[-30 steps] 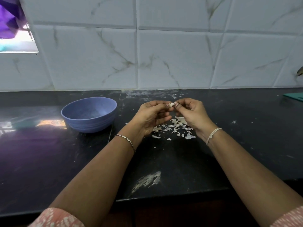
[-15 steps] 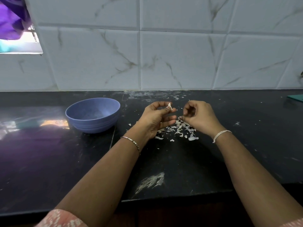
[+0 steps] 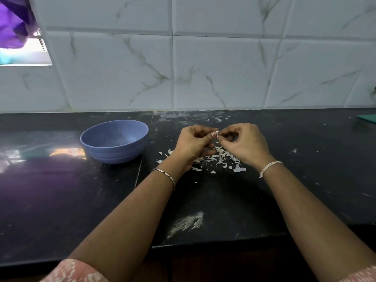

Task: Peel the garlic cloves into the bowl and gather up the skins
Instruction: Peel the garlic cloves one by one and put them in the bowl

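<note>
My left hand point(image 3: 195, 143) pinches a small garlic clove point(image 3: 216, 134) between thumb and fingers, a little above the black counter point(image 3: 223, 196). The fingertips of my right hand point(image 3: 244, 144) meet it at the clove and pinch its skin. Under and between both hands lies a loose heap of white garlic skins point(image 3: 220, 157), with a larger flake point(image 3: 239, 169) at its right edge. A blue bowl point(image 3: 97, 139) stands upright to the left of my left hand; what it holds is not visible from here.
A white marbled tile wall point(image 3: 203, 68) rises close behind the counter. A window opening with purple cloth point(image 3: 14, 27) is at the upper left. A green flat object point(image 3: 368, 119) lies at the far right edge. A white smear point(image 3: 189, 221) marks the counter near its front edge.
Half a second ago my hands were apart, the right one lowered over the skin heap. Now the right hand has come back up and its fingertips are on the clove again.
</note>
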